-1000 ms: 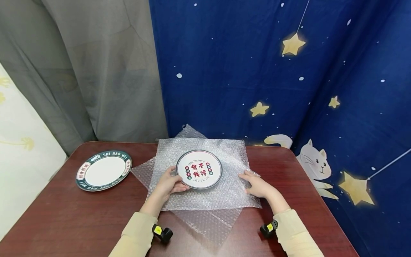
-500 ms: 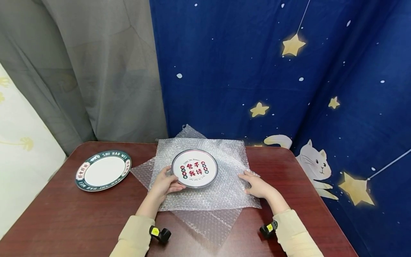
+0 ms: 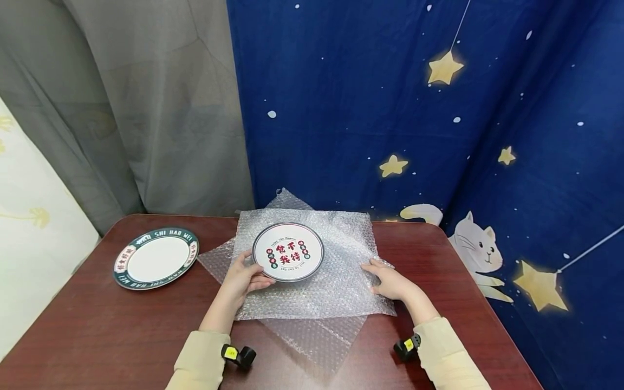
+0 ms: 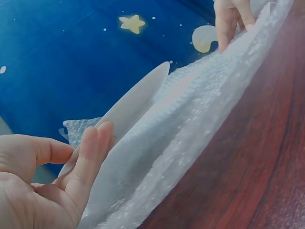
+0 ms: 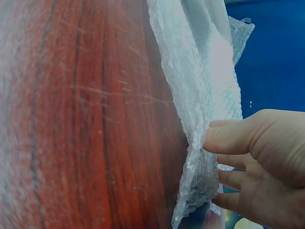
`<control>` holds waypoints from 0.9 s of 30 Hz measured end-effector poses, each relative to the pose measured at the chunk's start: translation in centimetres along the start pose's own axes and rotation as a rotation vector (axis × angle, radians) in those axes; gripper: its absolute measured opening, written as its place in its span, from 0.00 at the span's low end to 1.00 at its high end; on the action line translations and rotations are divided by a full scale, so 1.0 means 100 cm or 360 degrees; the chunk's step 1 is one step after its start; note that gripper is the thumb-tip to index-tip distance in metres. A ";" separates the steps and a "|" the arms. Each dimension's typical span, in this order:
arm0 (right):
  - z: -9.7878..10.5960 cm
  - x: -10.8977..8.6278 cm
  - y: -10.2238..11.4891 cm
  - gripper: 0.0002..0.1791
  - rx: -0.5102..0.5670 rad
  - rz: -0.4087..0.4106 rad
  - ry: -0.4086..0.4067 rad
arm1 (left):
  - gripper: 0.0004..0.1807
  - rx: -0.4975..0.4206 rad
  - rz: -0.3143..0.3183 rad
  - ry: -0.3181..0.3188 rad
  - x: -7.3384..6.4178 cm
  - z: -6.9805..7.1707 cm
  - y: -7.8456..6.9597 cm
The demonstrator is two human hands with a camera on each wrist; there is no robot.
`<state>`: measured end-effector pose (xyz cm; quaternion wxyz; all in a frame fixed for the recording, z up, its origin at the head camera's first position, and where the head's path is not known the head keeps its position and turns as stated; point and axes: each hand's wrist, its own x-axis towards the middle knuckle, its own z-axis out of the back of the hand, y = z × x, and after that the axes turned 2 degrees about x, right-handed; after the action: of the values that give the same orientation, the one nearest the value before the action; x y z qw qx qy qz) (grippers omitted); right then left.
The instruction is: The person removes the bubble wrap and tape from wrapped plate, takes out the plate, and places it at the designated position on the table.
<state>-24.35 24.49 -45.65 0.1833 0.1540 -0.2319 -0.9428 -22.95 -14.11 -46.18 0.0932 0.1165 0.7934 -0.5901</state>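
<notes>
A white oval plate (image 3: 288,252) with a dark rim and red and green lettering is held tilted above a sheet of bubble wrap (image 3: 312,303). My left hand (image 3: 244,279) pinches the plate's near left edge, thumb on top and fingers beneath. In the left wrist view the plate (image 4: 138,102) shows side-on, its far edge raised. My right hand (image 3: 392,280) rests on the right side of the bubble wrap with fingers spread. The right wrist view shows its thumb and fingertips touching the crumpled edge of the wrap (image 5: 195,167).
A larger oval plate (image 3: 156,260) with a green patterned rim lies at the left of the reddish-brown table (image 3: 122,336). Another bubble wrap sheet (image 3: 322,338) lies turned diagonally under the first. Grey and blue curtains (image 3: 341,108) hang behind the table.
My left hand has carried the held plate leftward and slightly up, uncovering more bubble wrap on its right. My right hand has stayed in place.
</notes>
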 end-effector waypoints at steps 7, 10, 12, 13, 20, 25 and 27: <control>0.000 0.001 0.000 0.33 -0.0019 0.0016 -0.0007 | 0.37 -0.0037 -0.0021 0.0011 -0.002 0.006 -0.003; 0.000 0.000 0.000 0.33 -0.0016 0.0010 -0.0006 | 0.37 -0.0044 -0.0025 0.0003 -0.004 0.010 -0.006; 0.000 0.000 0.000 0.33 -0.0016 0.0008 -0.0002 | 0.37 -0.0037 -0.0015 -0.0010 -0.005 0.012 -0.008; 0.000 0.000 0.001 0.33 -0.0013 0.0003 -0.0002 | 0.37 -0.0032 -0.0009 -0.0015 -0.006 0.014 -0.009; 0.000 -0.001 0.002 0.33 -0.0018 0.0008 -0.0011 | 0.39 -0.0041 0.0004 -0.0046 -0.008 0.023 -0.016; 0.000 -0.002 0.001 0.33 -0.0014 0.0010 -0.0021 | 0.39 -0.0055 0.0000 -0.0061 -0.009 0.029 -0.020; 0.000 -0.002 0.001 0.33 -0.0013 0.0012 -0.0024 | 0.39 -0.0058 -0.0005 -0.0061 -0.010 0.032 -0.022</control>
<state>-24.14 24.48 -45.59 0.1858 0.1453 -0.2299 -0.9442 -22.61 -17.83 -44.78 0.1095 0.1021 0.8022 -0.5779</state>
